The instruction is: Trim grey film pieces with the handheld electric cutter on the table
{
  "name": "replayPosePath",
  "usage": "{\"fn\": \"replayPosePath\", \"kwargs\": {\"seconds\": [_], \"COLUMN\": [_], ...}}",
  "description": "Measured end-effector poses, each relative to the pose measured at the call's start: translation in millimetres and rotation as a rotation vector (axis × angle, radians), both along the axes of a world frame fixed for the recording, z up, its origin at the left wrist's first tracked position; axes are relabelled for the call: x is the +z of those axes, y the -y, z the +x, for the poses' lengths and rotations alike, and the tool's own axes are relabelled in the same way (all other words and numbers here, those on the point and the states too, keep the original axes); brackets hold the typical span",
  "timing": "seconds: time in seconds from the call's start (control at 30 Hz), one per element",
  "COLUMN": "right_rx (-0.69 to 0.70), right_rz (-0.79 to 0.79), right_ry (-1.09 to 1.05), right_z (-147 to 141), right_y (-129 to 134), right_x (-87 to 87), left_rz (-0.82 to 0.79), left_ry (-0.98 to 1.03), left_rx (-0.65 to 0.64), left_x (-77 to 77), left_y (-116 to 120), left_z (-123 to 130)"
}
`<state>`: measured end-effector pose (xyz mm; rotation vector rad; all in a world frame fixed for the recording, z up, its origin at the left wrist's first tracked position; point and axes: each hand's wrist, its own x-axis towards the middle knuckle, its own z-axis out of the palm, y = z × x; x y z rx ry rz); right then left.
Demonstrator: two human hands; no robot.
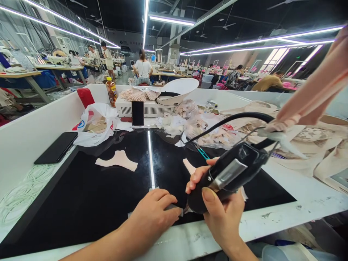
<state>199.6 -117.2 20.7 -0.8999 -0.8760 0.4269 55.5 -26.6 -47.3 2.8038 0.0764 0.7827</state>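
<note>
My right hand [220, 206] is wrapped round a black corded power tool [225, 174] with a metal plate on its side. The tool is tilted, its rounded lower end close to the black work surface [89, 203]. Peach cloth strips [312, 87] are tied at its upper end and run up to the right. My left hand [154, 214], fingers bent, presses on a grey piece [174, 207] beside the tool's lower end; most of that piece is hidden. Farther back lies a flat peach fabric piece [118, 161]. Another peach piece [189, 166] is partly covered by my right hand.
A white bag [96, 125], a phone [137, 113], turquoise-handled tweezers [202, 152] and bagged fabric scraps [209, 128] lie toward the back. Pale green cord loops [24, 192] are at left. Peach fabric [320, 145] piles at right. Other people work farther off.
</note>
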Motion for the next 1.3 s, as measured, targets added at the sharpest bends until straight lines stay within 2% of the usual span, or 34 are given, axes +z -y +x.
{"fn": "replayPosePath", "kwargs": {"seconds": [0.53,0.67,0.8,0.9,1.0,1.1,1.3], "right_rx": [0.020,0.015,0.011,0.035,0.099,0.161,0.215], "right_rz": [-0.036,-0.050,-0.010,0.005,0.001,0.009,0.026], "right_ry": [0.052,0.025,0.031,0.010,-0.036,-0.055,-0.116], "right_z": [-1.1,0.0,0.3,-4.0,-14.3,-29.6,-60.2], "right_y": [1.3,0.7,0.2,-2.5,-8.6,-17.4,-35.2], "right_x": [-4.7,-4.0,1.9,5.7,6.1,5.5,6.5], "left_rz": [0.033,0.015,-0.050,-0.112,-0.143,-0.189,-0.309], "left_ry": [-0.029,-0.045,-0.111,-0.181,-0.203,-0.196,-0.099], "left_rx": [0.002,-0.018,0.000,0.127,0.257,0.331,0.378], "left_x": [-1.5,9.1,28.4,35.2,31.4,22.2,14.0], "left_y": [0.7,-1.1,-8.9,-14.9,-15.6,-11.0,-2.9], "left_z": [-0.1,-2.0,-27.4,-60.9,-92.0,-109.4,-108.4]}}
